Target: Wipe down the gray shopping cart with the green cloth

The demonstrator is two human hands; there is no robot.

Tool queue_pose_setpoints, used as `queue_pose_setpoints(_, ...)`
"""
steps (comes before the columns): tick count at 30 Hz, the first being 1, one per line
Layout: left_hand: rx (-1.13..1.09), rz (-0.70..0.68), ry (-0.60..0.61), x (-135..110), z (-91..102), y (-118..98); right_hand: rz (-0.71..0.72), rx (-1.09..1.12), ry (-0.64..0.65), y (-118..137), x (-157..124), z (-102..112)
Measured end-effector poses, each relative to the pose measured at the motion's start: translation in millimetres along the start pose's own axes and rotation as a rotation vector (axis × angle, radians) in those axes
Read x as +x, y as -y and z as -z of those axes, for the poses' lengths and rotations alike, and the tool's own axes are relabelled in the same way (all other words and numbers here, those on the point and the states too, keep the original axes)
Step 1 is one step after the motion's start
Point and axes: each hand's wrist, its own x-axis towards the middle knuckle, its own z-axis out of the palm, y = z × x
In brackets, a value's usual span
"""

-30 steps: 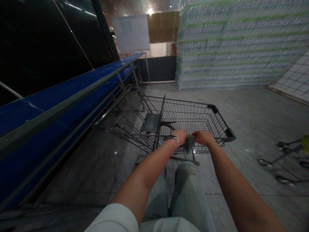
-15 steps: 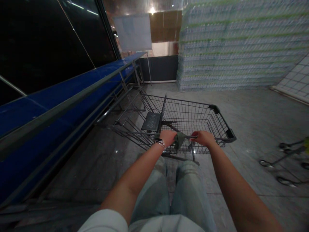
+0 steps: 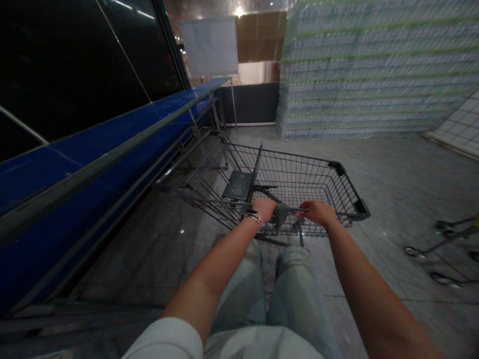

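Head view: your left hand has its grip closed on a green cloth, which drapes the near top rail of a shopping cart. Your right hand is at the same rail, fingertips just beside the cloth; whether its grip is closed, cannot tell. Cart stands on the floor, near a blue-topped table.

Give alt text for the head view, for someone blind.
A person's left hand holds a green cloth against the near rim of a wire shopping cart, the right hand at the same rim. A long blue counter stands left; stacked wrapped packs rise behind.
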Motion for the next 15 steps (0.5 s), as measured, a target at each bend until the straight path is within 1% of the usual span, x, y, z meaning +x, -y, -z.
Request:
queue_pose_setpoints(3, -0.001, 0.006, -0.060, -2.3, -4.1, -0.6, -0.007, -0.001, -0.008, -0.8, -1.7, -0.6)
queue_pose_setpoints(9, 0.002, -0.081, -0.022, 1.2, -4.0, 9.9, -0.005, 0.000, -0.032, 0.0, -3.6, -2.3)
queue_pose_setpoints(12, 0.013, -0.057, -0.026, 3.4, -7.3, 9.6, -0.011, -0.001, -0.029, 0.0, -4.1, -2.6)
queue_pose_setpoints(15, 0.012, -0.020, -0.064, 3.5, -11.8, 7.1, -0.003, 0.003, -0.015, -2.9, -5.0, -1.7)
